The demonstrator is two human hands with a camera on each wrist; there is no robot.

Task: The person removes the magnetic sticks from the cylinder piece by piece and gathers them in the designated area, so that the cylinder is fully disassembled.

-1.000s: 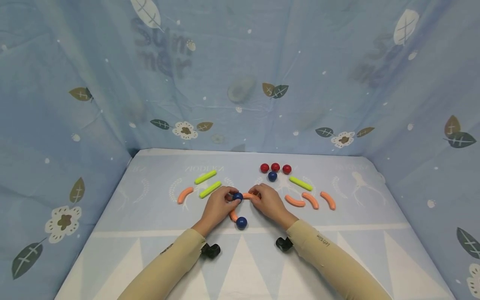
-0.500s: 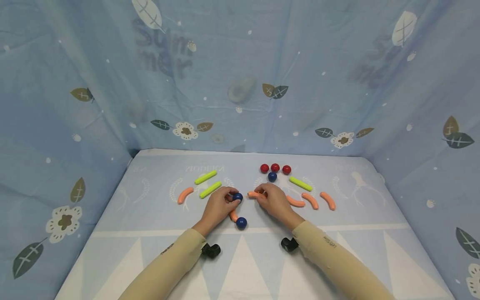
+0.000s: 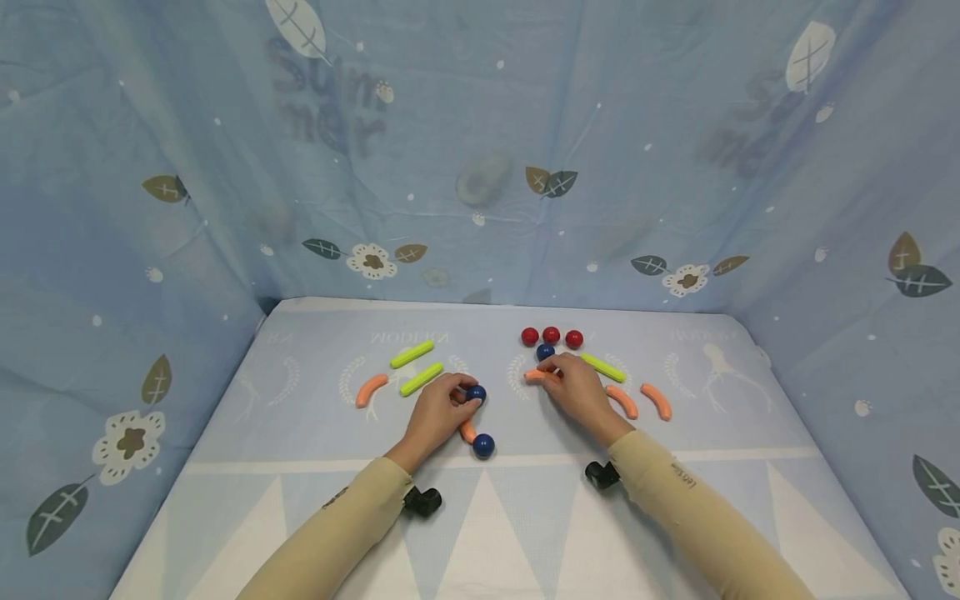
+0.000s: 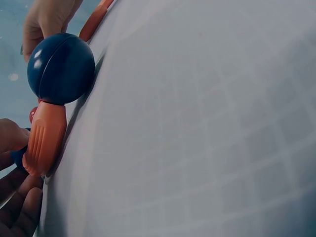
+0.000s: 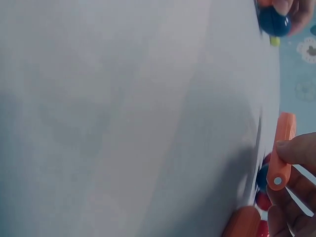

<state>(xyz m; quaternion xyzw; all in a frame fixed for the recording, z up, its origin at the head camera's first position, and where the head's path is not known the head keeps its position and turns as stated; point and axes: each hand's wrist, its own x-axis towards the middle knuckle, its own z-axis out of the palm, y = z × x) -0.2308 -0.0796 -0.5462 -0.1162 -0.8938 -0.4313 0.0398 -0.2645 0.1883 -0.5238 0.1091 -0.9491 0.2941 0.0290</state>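
Note:
My left hand (image 3: 441,410) holds a glossy blue ball (image 3: 476,394) between thumb and fingers. A curved orange stick (image 3: 467,431) runs from beside that hand to a second blue ball (image 3: 483,446); in the left wrist view this stick (image 4: 47,136) meets the nearer ball (image 4: 60,69) end-on. My right hand (image 3: 579,392) pinches another curved orange stick (image 3: 535,376), which has a small silvery disc on one end in the right wrist view. That hand is just in front of a third blue ball (image 3: 545,352) and partly covers the sticks behind it.
Several red balls (image 3: 551,335) sit at the back. Green sticks lie on both sides, one pair (image 3: 422,379) at left and one green stick (image 3: 603,367) at right. Orange sticks (image 3: 656,402) lie at right, with one orange stick (image 3: 371,390) far left. A patterned curtain surrounds the table.
My right hand has drawn its orange stick away from the held blue ball, moving right and toward the back. The left hand has stayed in place.

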